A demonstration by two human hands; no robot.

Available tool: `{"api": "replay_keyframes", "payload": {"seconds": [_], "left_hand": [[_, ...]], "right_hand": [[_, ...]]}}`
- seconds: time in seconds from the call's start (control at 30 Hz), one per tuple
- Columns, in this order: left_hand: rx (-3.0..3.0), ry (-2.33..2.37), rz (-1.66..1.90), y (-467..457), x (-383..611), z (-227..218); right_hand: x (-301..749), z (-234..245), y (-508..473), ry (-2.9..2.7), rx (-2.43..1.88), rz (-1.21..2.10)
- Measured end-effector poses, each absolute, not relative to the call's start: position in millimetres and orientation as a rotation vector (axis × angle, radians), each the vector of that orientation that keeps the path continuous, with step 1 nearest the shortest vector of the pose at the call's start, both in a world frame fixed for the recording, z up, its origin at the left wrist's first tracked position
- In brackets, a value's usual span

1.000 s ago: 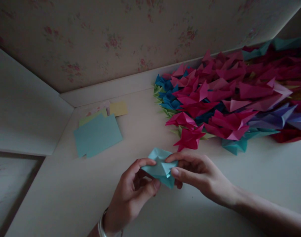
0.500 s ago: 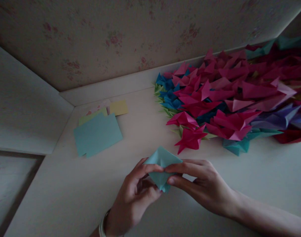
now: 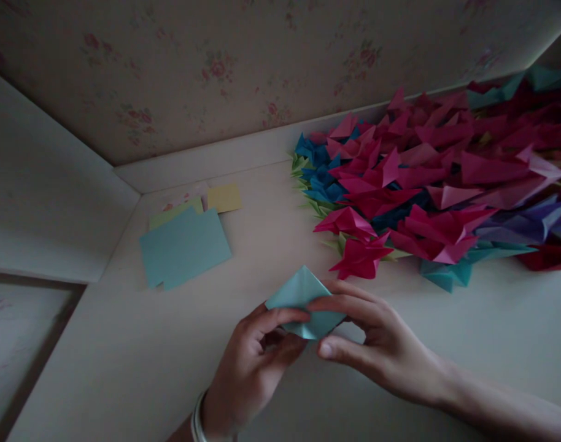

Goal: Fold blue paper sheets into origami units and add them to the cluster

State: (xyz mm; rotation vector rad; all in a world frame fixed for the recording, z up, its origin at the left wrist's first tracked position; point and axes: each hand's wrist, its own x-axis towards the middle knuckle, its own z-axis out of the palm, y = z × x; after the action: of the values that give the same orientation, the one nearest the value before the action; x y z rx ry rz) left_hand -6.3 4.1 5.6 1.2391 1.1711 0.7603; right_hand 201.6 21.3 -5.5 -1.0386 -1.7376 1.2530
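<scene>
Between my hands, above the white tabletop, is a light-blue folded origami paper (image 3: pixel 301 291) with a diamond outline and a crease down its upper half. My left hand (image 3: pixel 257 362) is closed on its left side, the index finger lying across the front and the thumb below. My right hand (image 3: pixel 382 337) has its fingers over the front and right edge of the paper, while its thumb stands apart from the lower edge. Part of the paper's back is hidden by my fingers. A pale band circles my left wrist.
A large heap of folded paper pieces (image 3: pixel 428 178), mostly pink with blue, green and purple ones, covers the right side by the wall. Flat light-blue paper sheets (image 3: pixel 183 252) lie at left, beside a small yellow sheet (image 3: pixel 224 198). A white panel (image 3: pixel 45 184) bounds the left.
The lower part of the paper has turned up, so its lower tip sits higher. My right thumb has come away from the paper, and my right fingers have shifted slightly upward.
</scene>
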Motion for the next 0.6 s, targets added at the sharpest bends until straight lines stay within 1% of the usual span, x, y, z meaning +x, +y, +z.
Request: {"api": "replay_keyframes", "payload": {"seconds": [0.13,0.3,0.6], "left_hand": [[1.118,1.204,0.808,6.8,-6.7,5.6],[0.939,1.167,0.852,5.4,-9.7,-1.2],[1.084,1.236,0.8,2.2,-8.2,2.2]], "right_hand": [[202.9,-3.8,19.5,-1.69,-0.988,1.363],[201.3,-7.4,21.0,-1.631,-1.024,1.434],[200.1,-9.6,23.9,-1.423,-1.075,1.587]]}}
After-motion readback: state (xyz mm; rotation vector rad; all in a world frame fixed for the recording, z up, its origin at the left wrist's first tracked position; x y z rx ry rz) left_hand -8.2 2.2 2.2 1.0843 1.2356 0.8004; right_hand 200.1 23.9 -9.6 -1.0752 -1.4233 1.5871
